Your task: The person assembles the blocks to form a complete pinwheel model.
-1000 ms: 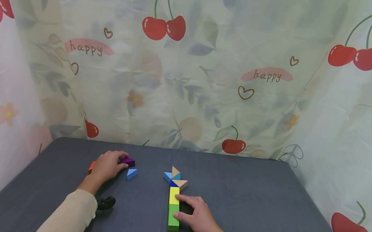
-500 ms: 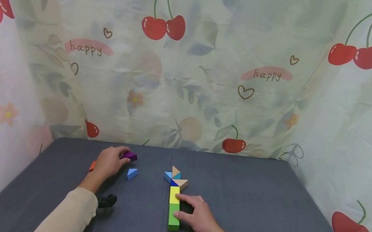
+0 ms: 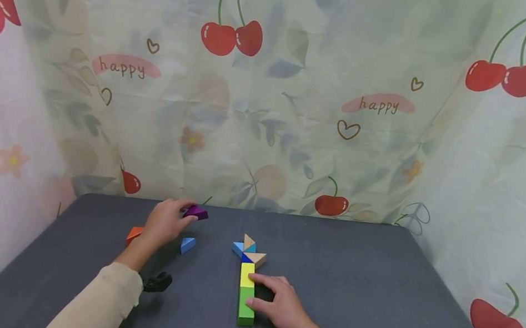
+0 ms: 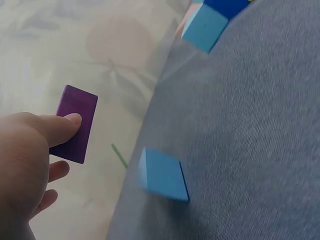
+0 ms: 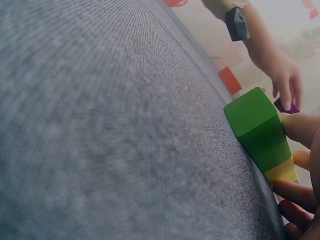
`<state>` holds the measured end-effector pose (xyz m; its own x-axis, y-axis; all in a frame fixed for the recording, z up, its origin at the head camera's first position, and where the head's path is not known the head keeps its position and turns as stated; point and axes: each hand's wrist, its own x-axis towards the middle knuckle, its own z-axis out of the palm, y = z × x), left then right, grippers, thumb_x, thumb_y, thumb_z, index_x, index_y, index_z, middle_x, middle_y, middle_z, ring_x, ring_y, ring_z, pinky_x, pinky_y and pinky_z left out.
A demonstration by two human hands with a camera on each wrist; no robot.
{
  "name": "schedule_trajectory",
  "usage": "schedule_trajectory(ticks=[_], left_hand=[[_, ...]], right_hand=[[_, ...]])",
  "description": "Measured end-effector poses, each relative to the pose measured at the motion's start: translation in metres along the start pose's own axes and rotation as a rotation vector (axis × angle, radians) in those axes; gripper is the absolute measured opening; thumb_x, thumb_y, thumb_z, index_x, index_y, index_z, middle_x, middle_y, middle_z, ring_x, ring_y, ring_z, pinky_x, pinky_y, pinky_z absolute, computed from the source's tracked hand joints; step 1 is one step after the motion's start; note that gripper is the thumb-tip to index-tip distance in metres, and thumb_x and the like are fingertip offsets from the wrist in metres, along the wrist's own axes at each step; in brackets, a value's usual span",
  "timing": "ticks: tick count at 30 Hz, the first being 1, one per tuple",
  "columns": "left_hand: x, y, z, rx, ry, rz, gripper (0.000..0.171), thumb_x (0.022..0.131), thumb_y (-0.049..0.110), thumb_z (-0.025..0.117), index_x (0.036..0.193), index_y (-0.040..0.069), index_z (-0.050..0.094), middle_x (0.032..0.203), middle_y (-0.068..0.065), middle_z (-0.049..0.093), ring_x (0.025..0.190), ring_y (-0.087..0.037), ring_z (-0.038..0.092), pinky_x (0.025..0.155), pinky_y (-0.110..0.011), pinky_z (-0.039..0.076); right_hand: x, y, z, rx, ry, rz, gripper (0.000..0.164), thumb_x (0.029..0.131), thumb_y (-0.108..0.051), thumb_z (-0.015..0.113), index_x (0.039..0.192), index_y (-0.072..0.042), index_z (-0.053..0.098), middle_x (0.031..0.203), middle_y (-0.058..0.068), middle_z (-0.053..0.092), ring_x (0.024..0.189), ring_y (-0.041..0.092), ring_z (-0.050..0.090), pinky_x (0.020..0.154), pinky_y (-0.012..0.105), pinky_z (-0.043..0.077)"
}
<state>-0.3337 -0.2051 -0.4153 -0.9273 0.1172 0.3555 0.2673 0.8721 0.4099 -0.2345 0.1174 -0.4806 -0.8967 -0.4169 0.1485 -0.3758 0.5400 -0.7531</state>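
My left hand (image 3: 166,224) pinches a purple triangular block (image 3: 198,212) near the far edge of the table. Seen from the left wrist, the thumb lies across the purple block's face (image 4: 86,107) and it hangs above the tabletop. My right hand (image 3: 280,305) rests beside a row of blocks, thumb at the green block (image 3: 247,303) and index finger at the yellow block (image 3: 246,275). Beyond the yellow one, several small blue and wooden triangular blocks (image 3: 254,258) form a pinwheel shape. The right wrist view shows the thumb against the green block's side (image 5: 265,142).
A light-blue triangular block (image 3: 188,245) lies alone below the left hand. An orange block (image 3: 134,234) sits left of the left forearm, partly hidden by it. A black wrist device (image 3: 158,282) juts from the left sleeve. Printed curtains stand behind the dark grey table (image 3: 353,277).
My left hand has lifted the purple block and carried it away from me and to the right. More of the orange block shows now. My right hand has stayed in place.
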Motion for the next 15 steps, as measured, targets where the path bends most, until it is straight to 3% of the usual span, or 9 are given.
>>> schedule_trajectory(ticks=[6,15], left_hand=[[-0.002,0.012,0.002,-0.016,0.029,0.053,0.041,0.089,0.03,0.073,0.125,0.014,0.066,0.11,-0.01,0.068,0.093,-0.029,0.057,0.077,-0.048,0.045],[-0.012,0.029,0.011,-0.05,0.058,0.11,0.041,0.087,0.028,0.075,0.125,0.016,0.067,0.106,-0.008,0.069,0.088,-0.026,0.056,0.072,-0.044,0.046]], right_hand=[[0.001,0.0,0.0,0.008,0.005,-0.017,0.051,0.085,-0.045,0.072,0.131,-0.022,0.064,0.127,-0.001,0.061,0.112,0.023,0.048,0.095,0.052,0.036],[-0.001,-0.002,0.0,0.012,-0.005,-0.005,0.051,0.085,-0.043,0.073,0.131,-0.022,0.063,0.127,0.0,0.061,0.112,0.024,0.048,0.094,0.053,0.037]])
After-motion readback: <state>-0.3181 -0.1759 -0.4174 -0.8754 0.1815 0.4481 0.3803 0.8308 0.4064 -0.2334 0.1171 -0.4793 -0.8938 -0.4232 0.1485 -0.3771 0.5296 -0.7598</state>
